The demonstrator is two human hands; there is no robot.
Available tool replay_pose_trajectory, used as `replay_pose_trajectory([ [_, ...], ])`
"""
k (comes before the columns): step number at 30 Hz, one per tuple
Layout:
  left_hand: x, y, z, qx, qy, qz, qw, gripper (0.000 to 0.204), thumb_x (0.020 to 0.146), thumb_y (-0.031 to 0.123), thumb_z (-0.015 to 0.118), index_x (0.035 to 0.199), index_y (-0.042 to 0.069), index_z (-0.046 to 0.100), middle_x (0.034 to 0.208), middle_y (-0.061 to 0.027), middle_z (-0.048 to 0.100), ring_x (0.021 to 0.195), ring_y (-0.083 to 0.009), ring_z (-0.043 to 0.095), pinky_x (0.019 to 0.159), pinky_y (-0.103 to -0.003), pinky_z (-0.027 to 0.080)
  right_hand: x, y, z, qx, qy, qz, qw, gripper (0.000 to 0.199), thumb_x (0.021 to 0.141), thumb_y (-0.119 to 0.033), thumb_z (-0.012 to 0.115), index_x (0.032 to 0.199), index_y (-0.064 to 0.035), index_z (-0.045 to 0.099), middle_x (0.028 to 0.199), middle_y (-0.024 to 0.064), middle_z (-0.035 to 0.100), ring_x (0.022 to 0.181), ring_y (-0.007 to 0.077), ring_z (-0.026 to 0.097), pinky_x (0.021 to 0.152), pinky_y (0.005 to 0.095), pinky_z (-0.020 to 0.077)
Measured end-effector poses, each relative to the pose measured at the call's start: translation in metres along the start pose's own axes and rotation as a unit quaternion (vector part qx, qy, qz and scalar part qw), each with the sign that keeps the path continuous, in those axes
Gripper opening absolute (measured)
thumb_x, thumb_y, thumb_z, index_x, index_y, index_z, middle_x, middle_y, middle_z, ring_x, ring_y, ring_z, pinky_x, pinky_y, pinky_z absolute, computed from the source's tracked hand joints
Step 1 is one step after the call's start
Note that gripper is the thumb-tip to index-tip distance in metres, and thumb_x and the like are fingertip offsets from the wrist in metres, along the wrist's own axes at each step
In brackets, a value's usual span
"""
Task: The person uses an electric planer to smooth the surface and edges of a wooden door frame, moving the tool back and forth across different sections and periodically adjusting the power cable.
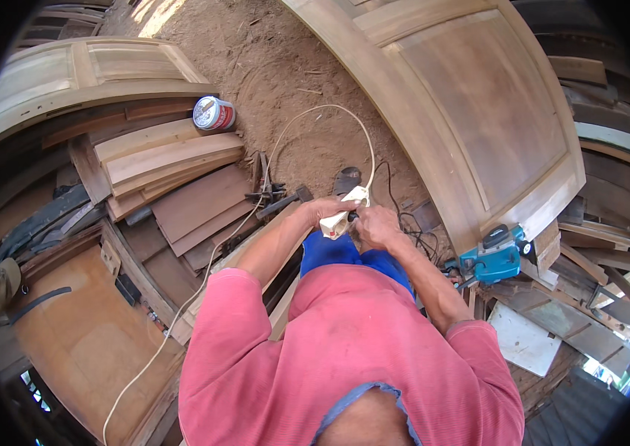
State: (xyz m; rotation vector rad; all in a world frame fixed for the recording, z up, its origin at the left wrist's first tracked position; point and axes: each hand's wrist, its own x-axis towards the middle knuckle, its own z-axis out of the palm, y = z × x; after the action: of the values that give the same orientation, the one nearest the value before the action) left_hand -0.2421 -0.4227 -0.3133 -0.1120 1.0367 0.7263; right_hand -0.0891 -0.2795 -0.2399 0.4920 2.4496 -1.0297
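In front of my waist, my left hand (pixel 322 211) is closed around a white power strip (pixel 336 224), which is tilted with its cord end pointing away from me. Its white cord (pixel 369 149) loops over the dirt and runs back past my left side. My right hand (pixel 377 226) is closed at the strip's right side. Its fingers pinch a small black plug (pixel 352 216) against the strip; they partly hide it, so I cannot tell how far in it sits. A dark cord (pixel 391 178) lies on the ground beyond that hand.
A large panelled wooden door (pixel 478 104) lies at the right, with a teal electric planer (pixel 495 259) at its near end. Stacked boards (pixel 174 160) and a white paint bucket (pixel 218 115) are at the left. Clamps (pixel 274 199) lie near my left forearm.
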Motion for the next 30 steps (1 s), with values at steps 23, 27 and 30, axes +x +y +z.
replay_pose_trajectory([
  [23,-0.024,0.011,-0.008,-0.383,0.117,0.404,0.822,0.073,0.088,0.074,0.066,0.125,0.01,0.062,0.088,-0.0094,0.07,0.069,-0.0228,0.07,0.06,-0.037,0.06,-0.036,-0.023,-0.104,0.295,0.085,0.112,0.945,0.038,0.092,-0.035,0.065,0.09,0.0029,0.072,0.076,0.0183,0.07,0.071,0.0282,0.067,0.07,0.0411,0.0517],
  [27,-0.045,0.045,-0.004,-0.396,0.053,0.437,0.806,0.086,0.086,0.08,0.062,0.131,0.008,0.059,0.091,-0.0109,0.069,0.075,-0.0258,0.071,0.065,-0.043,0.06,-0.04,-0.009,-0.109,0.324,0.09,0.153,0.929,0.034,0.098,-0.028,0.06,0.096,0.0034,0.071,0.077,0.0126,0.071,0.071,0.0193,0.066,0.069,0.0362,0.0513],
  [30,-0.053,0.058,0.009,-0.373,0.052,0.447,0.811,0.089,0.084,0.083,0.06,0.13,0.007,0.06,0.09,-0.0112,0.069,0.074,-0.0257,0.071,0.065,-0.043,0.06,-0.039,-0.007,-0.089,0.345,0.116,0.142,0.92,0.03,0.099,-0.024,0.06,0.105,0.0044,0.069,0.079,0.0106,0.072,0.073,0.0166,0.068,0.07,0.0335,0.0526],
])
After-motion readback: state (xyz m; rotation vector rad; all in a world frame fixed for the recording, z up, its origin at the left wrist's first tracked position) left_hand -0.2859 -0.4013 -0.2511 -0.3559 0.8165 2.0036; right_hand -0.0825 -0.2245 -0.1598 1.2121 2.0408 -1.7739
